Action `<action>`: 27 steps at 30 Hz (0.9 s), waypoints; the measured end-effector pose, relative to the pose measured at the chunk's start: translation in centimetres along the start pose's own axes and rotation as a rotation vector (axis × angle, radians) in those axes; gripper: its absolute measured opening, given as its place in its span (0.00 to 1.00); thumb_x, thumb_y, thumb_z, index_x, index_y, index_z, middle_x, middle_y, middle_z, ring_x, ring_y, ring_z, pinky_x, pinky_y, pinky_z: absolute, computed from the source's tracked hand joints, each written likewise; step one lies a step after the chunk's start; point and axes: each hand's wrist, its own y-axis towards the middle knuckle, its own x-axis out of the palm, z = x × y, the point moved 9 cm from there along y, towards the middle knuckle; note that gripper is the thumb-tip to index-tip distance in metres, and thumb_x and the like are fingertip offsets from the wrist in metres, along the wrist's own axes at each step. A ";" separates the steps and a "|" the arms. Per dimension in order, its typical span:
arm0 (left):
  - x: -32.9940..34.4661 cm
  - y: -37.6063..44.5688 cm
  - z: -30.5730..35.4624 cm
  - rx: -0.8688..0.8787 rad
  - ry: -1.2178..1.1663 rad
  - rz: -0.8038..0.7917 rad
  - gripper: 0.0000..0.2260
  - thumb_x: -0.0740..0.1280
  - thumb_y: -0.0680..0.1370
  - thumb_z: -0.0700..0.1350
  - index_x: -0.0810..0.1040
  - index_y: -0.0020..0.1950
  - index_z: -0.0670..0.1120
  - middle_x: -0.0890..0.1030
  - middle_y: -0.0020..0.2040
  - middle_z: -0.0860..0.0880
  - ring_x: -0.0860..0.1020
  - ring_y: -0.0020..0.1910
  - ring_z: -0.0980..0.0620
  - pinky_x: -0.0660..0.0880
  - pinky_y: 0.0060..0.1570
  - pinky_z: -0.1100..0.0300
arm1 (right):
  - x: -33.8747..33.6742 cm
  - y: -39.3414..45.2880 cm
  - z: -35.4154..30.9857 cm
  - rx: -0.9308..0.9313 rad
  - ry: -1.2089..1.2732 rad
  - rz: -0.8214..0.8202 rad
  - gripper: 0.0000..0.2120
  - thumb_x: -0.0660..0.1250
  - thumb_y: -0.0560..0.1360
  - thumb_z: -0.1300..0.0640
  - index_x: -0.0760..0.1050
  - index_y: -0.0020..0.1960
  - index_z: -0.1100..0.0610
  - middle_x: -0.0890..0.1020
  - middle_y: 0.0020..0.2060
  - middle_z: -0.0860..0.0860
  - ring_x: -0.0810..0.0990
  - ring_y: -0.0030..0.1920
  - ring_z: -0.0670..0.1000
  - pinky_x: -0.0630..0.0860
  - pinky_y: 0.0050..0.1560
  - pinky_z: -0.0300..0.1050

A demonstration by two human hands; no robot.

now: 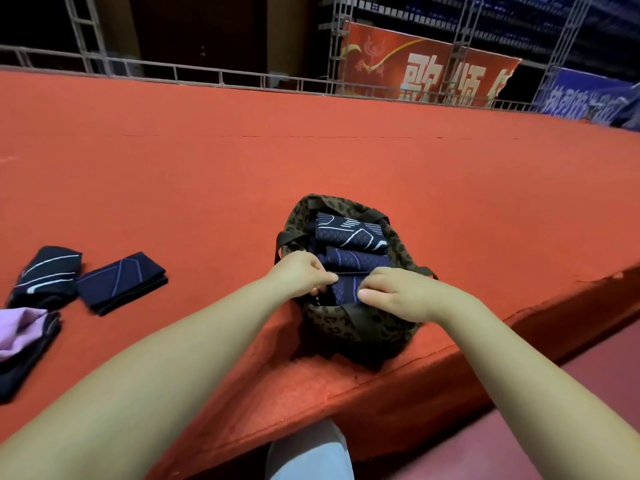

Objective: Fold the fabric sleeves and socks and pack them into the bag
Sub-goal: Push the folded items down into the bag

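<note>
Inside, three folded sleeves (349, 251) fill the bag (360, 327); outside, two (121, 282).

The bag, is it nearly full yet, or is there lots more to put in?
Partly full. The leopard-print bag already holds at least two folded navy pieces. The left hand and right hand are pinching another folded piece at the bag's mouth. Still left on the red surface: two folded pieces and a dark and lilac pile at the left edge.
</note>
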 end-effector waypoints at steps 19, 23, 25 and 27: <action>-19.6 -11.0 -27.1 -0.461 0.056 0.560 0.07 0.70 0.74 0.48 0.80 0.48 0.45 0.81 0.46 0.47 0.79 0.48 0.49 0.69 0.44 0.61 | 9.5 12.7 -18.3 -0.104 0.520 0.089 0.18 0.58 0.80 0.45 0.73 0.39 0.57 0.80 0.38 0.55 0.77 0.40 0.54 0.74 0.49 0.56; -21.6 -10.4 -30.7 -0.588 0.020 0.607 0.27 0.69 0.73 0.53 0.69 0.69 0.43 0.74 0.66 0.44 0.73 0.64 0.45 0.68 0.59 0.56 | 14.9 15.9 -19.0 0.055 0.491 0.095 0.20 0.57 0.77 0.39 0.74 0.42 0.55 0.78 0.36 0.48 0.76 0.40 0.51 0.73 0.44 0.49; -21.9 -9.3 -31.4 -0.622 -0.066 0.593 0.28 0.69 0.74 0.52 0.67 0.70 0.43 0.73 0.66 0.44 0.73 0.63 0.45 0.68 0.55 0.58 | 14.6 16.0 -18.8 0.071 0.309 0.217 0.19 0.57 0.76 0.38 0.71 0.41 0.53 0.77 0.36 0.47 0.75 0.41 0.50 0.67 0.39 0.46; -22.3 -8.3 -31.4 -0.609 -0.050 0.601 0.20 0.70 0.73 0.48 0.74 0.63 0.44 0.77 0.62 0.45 0.75 0.59 0.46 0.69 0.55 0.58 | 14.4 16.1 -18.4 0.063 0.366 0.261 0.18 0.58 0.76 0.38 0.71 0.40 0.52 0.78 0.35 0.47 0.76 0.41 0.49 0.67 0.40 0.46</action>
